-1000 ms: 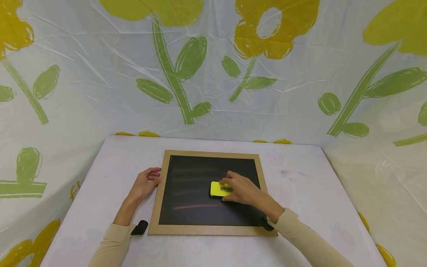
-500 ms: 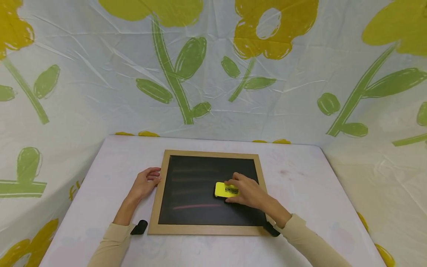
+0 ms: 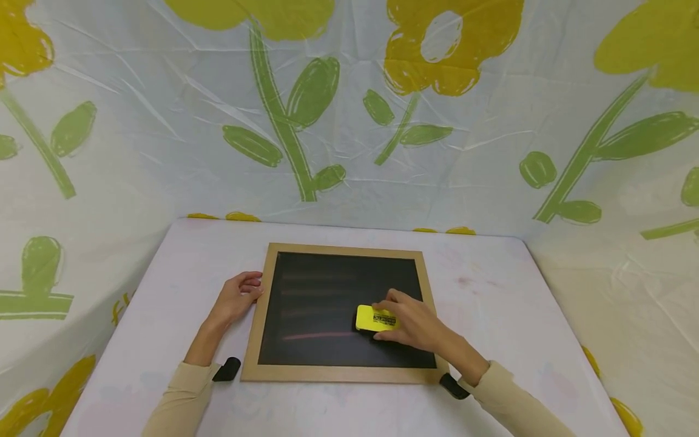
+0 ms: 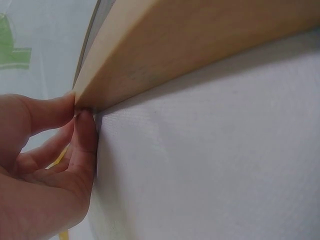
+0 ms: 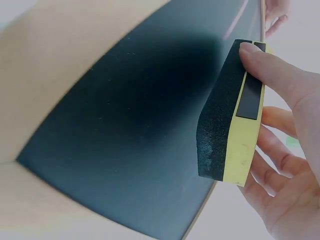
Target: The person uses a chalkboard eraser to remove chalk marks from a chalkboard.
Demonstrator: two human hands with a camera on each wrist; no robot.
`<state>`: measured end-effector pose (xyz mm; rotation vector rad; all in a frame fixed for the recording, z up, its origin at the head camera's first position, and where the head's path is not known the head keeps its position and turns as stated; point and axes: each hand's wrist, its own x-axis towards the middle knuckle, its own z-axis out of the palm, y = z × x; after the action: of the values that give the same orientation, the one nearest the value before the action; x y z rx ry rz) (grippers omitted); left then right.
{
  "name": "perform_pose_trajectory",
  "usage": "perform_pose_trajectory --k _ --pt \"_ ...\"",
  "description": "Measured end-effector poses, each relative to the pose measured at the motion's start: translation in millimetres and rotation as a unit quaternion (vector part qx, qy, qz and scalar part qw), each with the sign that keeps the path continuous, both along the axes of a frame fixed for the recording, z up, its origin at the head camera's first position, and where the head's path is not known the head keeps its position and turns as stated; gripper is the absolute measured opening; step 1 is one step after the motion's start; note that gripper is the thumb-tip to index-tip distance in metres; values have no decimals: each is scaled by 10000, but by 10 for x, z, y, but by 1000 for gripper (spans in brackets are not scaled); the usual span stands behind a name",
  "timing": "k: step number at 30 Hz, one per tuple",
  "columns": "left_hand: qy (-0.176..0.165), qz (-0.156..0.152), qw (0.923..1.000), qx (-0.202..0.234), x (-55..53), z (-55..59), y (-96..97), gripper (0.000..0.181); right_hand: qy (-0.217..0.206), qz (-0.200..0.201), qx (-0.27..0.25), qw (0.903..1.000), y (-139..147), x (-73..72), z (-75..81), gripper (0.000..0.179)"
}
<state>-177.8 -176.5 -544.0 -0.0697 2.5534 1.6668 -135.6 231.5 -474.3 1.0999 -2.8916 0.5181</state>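
Observation:
My right hand grips a yellow eraser with a black felt underside, over the right-middle part of a wood-framed chalkboard. In the right wrist view, the thumb presses one long side of the eraser and the fingers lie along the other. Whether the felt touches the board is unclear. A pink line runs left from the eraser, with faint smudged streaks above it. At the board's left edge, my left hand holds the frame. The left wrist view has thumb and index finger pinching the frame's side.
The chalkboard lies flat on a table covered with a pale cloth. A white curtain with printed yellow flowers and green stems stands behind and to both sides. Black devices sit at both wrists.
My right hand has moved the eraser to the right and a little toward me across the board. The left hand stays at the left edge of the frame.

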Motion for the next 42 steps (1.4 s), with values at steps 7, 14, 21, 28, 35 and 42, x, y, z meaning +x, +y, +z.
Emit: perform_pose_trajectory --k 7,14,21,28,35,42 --pt "-47 4 10000 12 -13 -13 -12 39 -157 -125 88 9998 57 97 10 56" --pt "-130 22 9999 4 -4 -8 2 39 -260 -176 20 9995 91 215 -32 56" --pt "-190 94 9998 11 3 0 20 39 -292 -152 1 9995 101 271 -80 55" --pt "-165 122 9998 -29 8 -3 34 39 -214 -155 58 9996 63 278 -97 56" --pt "-113 110 9999 -28 12 -3 25 39 -148 -127 66 9998 -32 257 -106 57" --pt "-43 112 9999 -82 16 8 36 38 -137 -26 9 9999 -150 224 -107 54"
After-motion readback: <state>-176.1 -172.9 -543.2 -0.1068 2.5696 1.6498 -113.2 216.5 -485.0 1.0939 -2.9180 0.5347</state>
